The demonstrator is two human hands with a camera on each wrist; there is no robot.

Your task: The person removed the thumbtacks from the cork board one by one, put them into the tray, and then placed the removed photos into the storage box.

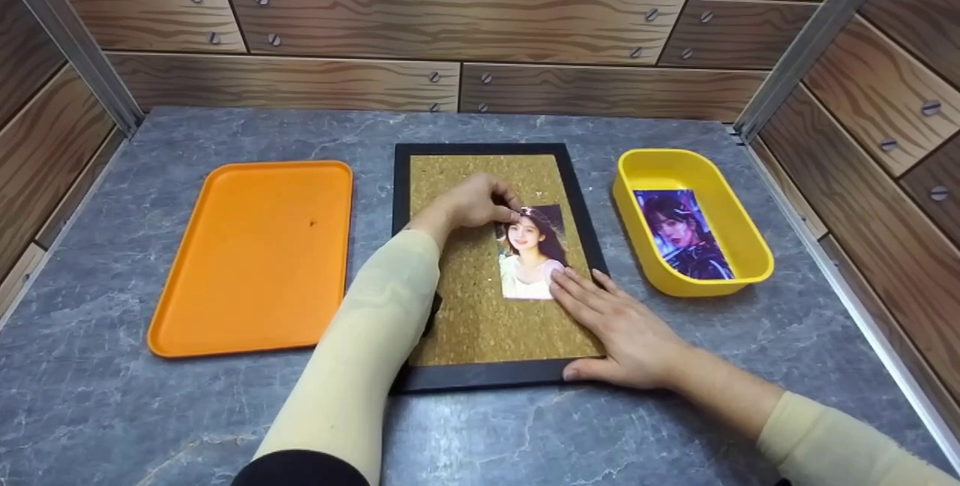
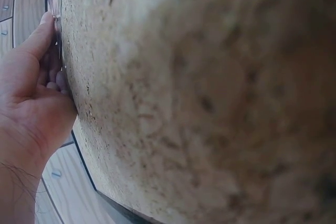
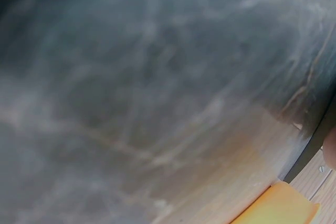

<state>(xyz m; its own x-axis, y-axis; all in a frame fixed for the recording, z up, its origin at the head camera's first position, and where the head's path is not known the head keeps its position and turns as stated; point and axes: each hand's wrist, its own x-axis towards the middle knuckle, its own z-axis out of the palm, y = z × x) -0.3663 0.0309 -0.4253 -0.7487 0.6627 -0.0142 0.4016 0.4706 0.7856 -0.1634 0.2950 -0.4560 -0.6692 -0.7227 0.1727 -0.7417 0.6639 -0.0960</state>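
A portrait photo (image 1: 527, 259) of a smiling person in white lies on a cork board (image 1: 457, 321) with a black frame. My left hand (image 1: 478, 199) reaches to the photo's top edge, thumb and forefinger pinching a small shiny pin-like piece (image 1: 526, 211); its exact form is hard to make out. In the left wrist view, the left hand (image 2: 31, 87) lies against the cork. My right hand (image 1: 626, 332) has fingers extended, fingertips on the photo's lower right edge and thumb on the frame's front edge. The right wrist view shows little of that hand.
A flat orange tray (image 1: 255, 261) with a small dark speck lies left of the board. At right stands a yellow bin (image 1: 731, 227) holding another portrait photo (image 1: 682, 235). Wood-patterned panels (image 1: 450, 25) enclose the grey marbled table (image 1: 480, 433).
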